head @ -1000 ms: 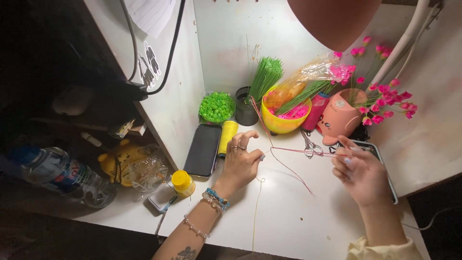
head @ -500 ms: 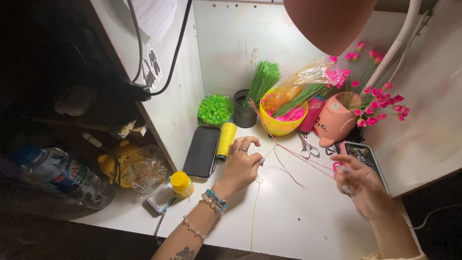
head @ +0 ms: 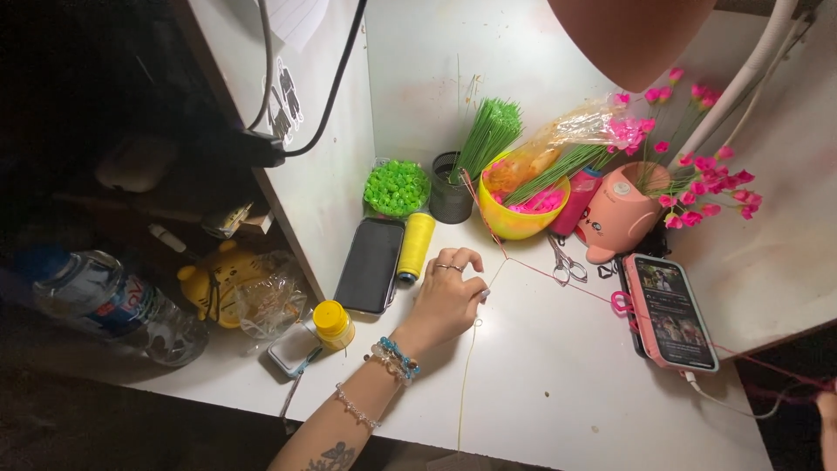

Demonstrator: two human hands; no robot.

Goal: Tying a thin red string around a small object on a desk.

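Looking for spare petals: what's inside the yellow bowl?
The yellow bowl holds bright pink pieces, with green stems and a clear bag leaning in. The bottom is covered.

White surface (head: 558, 384); yellow thread spool (head: 416, 244); black phone (head: 370, 264); yellow bowl (head: 516, 220); green beads (head: 397, 186); pink thread (head: 575, 283); pink flowers (head: 697, 187) in a pink pot (head: 615, 218).
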